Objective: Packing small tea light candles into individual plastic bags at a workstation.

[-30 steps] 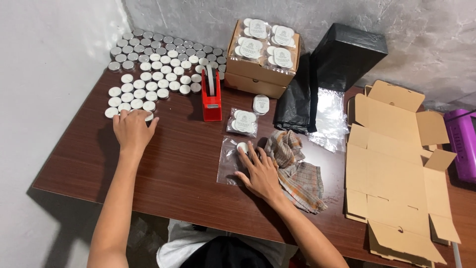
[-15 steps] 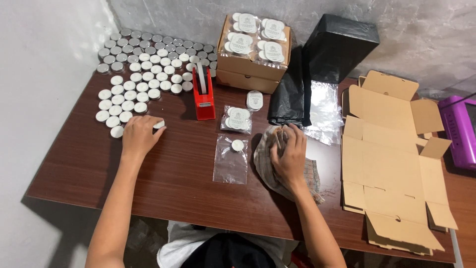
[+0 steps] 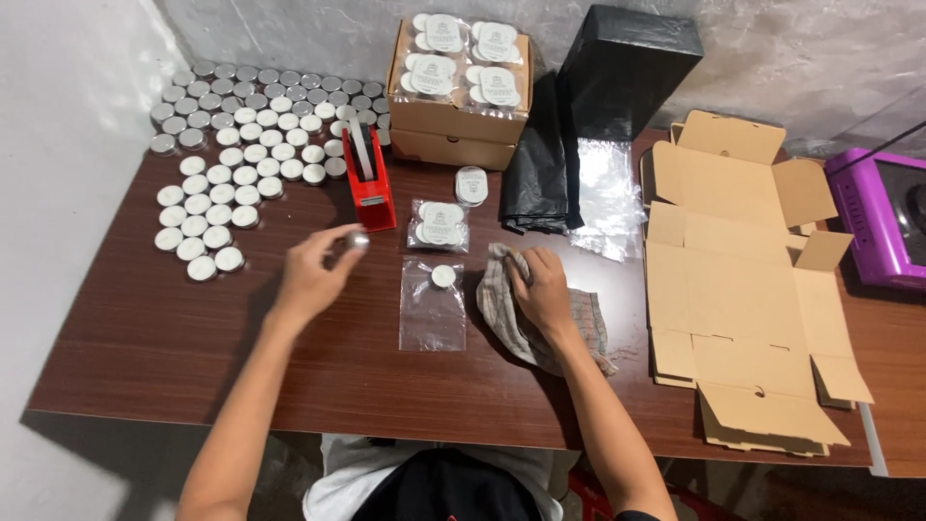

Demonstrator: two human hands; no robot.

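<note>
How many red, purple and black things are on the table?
Red: 1, the tape holder
Purple: 1, the machine
Black: 2, the box and the bag
Total: 4

The scene is evenly and fairly brightly lit from above, with soft, short shadows under the arms and a dim zone below the near edge of the tabletop [image 3: 145,357]. Mild glare sits on the clear plastic sheet [image 3: 606,198] and on the glossy wood. Focus is sharp at centre, the left hand [image 3: 313,275] slightly motion-blurred, and straight edges bow toward the frame's borders.
</note>
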